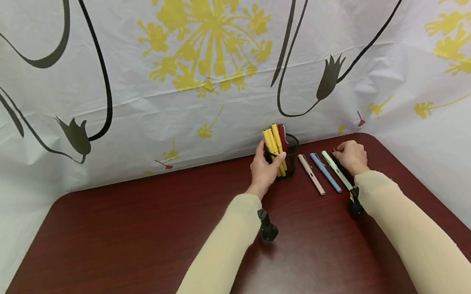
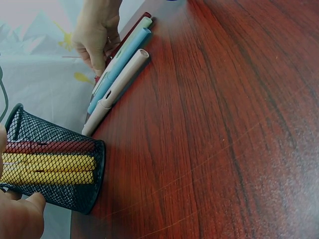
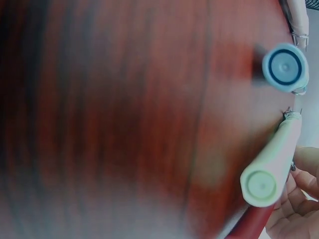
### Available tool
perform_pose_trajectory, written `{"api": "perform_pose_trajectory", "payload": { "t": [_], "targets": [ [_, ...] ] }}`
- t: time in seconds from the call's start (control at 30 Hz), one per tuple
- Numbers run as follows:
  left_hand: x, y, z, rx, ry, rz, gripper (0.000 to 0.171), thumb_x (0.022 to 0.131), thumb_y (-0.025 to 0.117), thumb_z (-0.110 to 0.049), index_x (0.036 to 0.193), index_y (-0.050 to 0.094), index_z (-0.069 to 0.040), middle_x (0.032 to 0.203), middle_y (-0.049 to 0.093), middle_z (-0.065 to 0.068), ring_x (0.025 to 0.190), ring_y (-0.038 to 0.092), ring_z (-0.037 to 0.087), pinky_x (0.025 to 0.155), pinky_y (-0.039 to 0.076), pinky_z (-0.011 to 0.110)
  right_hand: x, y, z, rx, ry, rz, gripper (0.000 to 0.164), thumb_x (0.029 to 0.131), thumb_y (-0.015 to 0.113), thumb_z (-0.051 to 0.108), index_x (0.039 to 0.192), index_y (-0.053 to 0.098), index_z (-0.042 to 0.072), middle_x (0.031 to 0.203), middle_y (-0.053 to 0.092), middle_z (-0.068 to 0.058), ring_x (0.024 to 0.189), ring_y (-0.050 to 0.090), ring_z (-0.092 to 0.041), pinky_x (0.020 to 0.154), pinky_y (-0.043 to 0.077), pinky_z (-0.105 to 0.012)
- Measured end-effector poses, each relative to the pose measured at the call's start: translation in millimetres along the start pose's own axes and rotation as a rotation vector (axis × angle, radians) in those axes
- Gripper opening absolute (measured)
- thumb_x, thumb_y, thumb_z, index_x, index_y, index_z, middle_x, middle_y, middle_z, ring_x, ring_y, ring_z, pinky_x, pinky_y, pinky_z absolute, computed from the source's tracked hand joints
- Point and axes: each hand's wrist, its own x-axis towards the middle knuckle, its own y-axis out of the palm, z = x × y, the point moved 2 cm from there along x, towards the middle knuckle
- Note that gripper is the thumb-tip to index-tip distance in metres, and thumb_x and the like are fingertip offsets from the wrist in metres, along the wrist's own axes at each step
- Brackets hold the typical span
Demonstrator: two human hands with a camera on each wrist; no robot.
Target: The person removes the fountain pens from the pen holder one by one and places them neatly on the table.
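Note:
My left hand (image 1: 262,169) grips the side of a black mesh pen holder (image 2: 55,133) that stands at the table's back edge. Inside it are several yellow pens (image 1: 272,143) and a dark red pen (image 2: 65,146). To its right a pale pink pen (image 1: 312,175), a blue pen (image 1: 326,173) and a light green pen (image 1: 337,169) lie side by side. At the right end of this row, my right hand (image 1: 351,155) pinches the far end of a red pen (image 3: 252,223). Much of that pen is hidden behind the hand and the green pen in the head view.
The dark red-brown wooden table (image 1: 143,258) has rounded back corners. Behind it and along the sides hangs a white cloth (image 1: 130,91) with yellow flowers and dark stems. Small black cameras (image 1: 267,227) are strapped under both sleeves, close above the tabletop.

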Motion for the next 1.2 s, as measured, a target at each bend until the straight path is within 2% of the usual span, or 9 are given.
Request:
{"api": "perform_pose_trajectory", "payload": {
  "t": [0.77, 1.07, 1.2],
  "targets": [
    [1.3, 1.5, 0.8, 0.000, -0.009, -0.006, 0.073, 0.092, 0.062, -0.033, 0.151, 0.022, -0.015, 0.151, 0.031, 0.012, 0.132, 0.040, 0.029, 0.104, 0.039, 0.043, -0.8, -0.3, -2.3, 0.002, 0.018, -0.006, 0.032, 0.093, 0.057, 0.018, 0.111, 0.063, -0.009, 0.112, 0.060, -0.030, 0.098, 0.056, -0.048, 0.081, 0.045, -0.056],
    [0.1, 1.0, -0.1, -0.013, -0.003, -0.004, 0.073, 0.092, 0.061, -0.032, 0.151, 0.022, -0.014, 0.151, 0.031, 0.012, 0.134, 0.038, 0.029, 0.104, 0.039, 0.042, -3.0, -2.1, -0.8, 0.014, 0.025, -0.004, 0.036, 0.094, 0.057, 0.021, 0.113, 0.062, -0.008, 0.116, 0.059, -0.030, 0.103, 0.053, -0.048, 0.087, 0.043, -0.056],
    [-1.1, 0.3, -0.2, -0.026, -0.002, -0.003, 0.073, 0.092, 0.061, -0.032, 0.151, 0.021, -0.014, 0.151, 0.031, 0.013, 0.135, 0.036, 0.029, 0.104, 0.039, 0.042, -3.8, -5.9, 3.0, 0.042, -0.010, -0.038, 0.035, 0.094, 0.057, 0.020, 0.113, 0.062, -0.009, 0.115, 0.059, -0.030, 0.104, 0.053, -0.048, 0.090, 0.041, -0.057]
  ]
}}
